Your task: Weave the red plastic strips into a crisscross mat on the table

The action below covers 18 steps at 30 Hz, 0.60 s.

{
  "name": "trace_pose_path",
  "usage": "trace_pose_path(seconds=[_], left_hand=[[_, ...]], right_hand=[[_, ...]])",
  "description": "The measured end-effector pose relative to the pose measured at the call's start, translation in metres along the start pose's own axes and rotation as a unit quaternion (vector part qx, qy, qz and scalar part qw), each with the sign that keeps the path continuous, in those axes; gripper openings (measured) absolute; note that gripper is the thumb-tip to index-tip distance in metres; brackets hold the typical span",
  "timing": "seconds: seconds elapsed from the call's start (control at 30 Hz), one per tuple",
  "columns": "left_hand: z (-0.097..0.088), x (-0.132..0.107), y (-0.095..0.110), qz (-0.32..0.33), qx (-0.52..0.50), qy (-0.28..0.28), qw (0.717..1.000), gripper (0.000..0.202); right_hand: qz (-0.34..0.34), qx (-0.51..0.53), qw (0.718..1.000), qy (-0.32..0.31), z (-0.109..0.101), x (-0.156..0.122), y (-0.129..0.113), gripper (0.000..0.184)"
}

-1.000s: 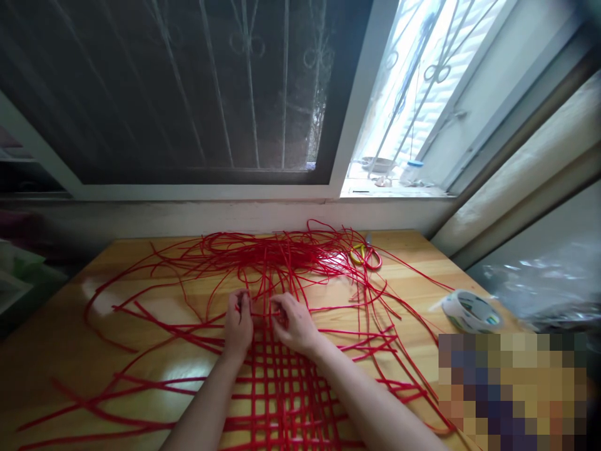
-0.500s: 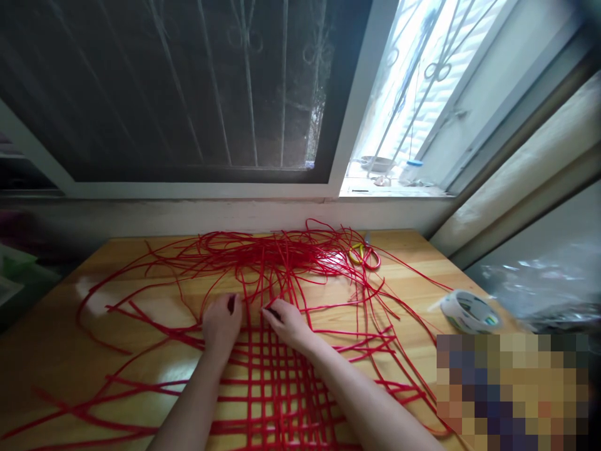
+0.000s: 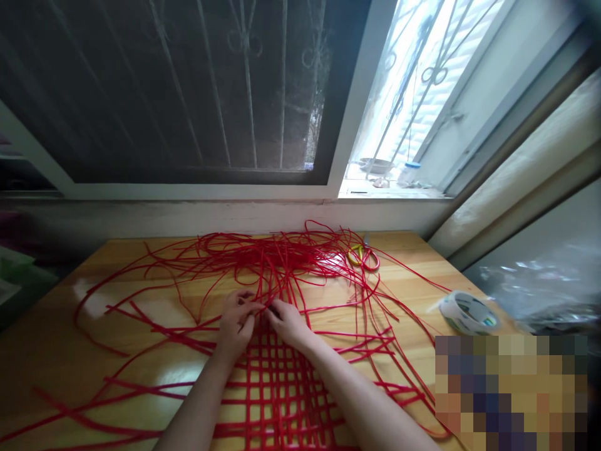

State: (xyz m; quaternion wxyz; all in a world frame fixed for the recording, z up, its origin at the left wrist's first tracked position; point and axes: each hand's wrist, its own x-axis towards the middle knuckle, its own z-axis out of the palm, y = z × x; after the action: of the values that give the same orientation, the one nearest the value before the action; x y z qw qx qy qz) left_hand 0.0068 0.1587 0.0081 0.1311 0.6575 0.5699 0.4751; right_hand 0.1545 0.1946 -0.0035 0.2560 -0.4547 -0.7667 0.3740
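Note:
A grid of woven red strips [image 3: 282, 388] lies flat on the wooden table [image 3: 56, 351] in front of me. Its far edge runs out into a tangle of loose red strips [image 3: 263, 257]. My left hand [image 3: 237, 326] and my right hand [image 3: 288, 322] meet at that far edge, fingertips close together. Both hands pinch red strips where the weave ends. Which strip each finger holds is too small to make out.
A roll of tape [image 3: 469, 311] sits at the table's right edge. Scissors with yellow and red handles [image 3: 364, 257] lie under the strips at the back right. A window sill and dark screen [image 3: 188, 94] rise behind the table. A blurred patch covers the lower right corner.
My left hand moved left and then came back right to meet my right hand at the weave's far edge. The right hand stayed almost in place.

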Motion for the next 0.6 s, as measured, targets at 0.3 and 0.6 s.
trace_pose_path(seconds=[0.3, 0.6], left_hand=[[0.005, 0.002, -0.004, -0.039, 0.056, 0.030, 0.997, 0.042], [-0.019, 0.011, -0.036, -0.142, 0.103, 0.060, 0.983, 0.045]], right_hand=[[-0.010, 0.054, 0.998, 0.013, 0.000, 0.001, 0.001, 0.018], [-0.042, 0.021, 0.983, 0.180, -0.023, -0.006, 0.011, 0.012]])
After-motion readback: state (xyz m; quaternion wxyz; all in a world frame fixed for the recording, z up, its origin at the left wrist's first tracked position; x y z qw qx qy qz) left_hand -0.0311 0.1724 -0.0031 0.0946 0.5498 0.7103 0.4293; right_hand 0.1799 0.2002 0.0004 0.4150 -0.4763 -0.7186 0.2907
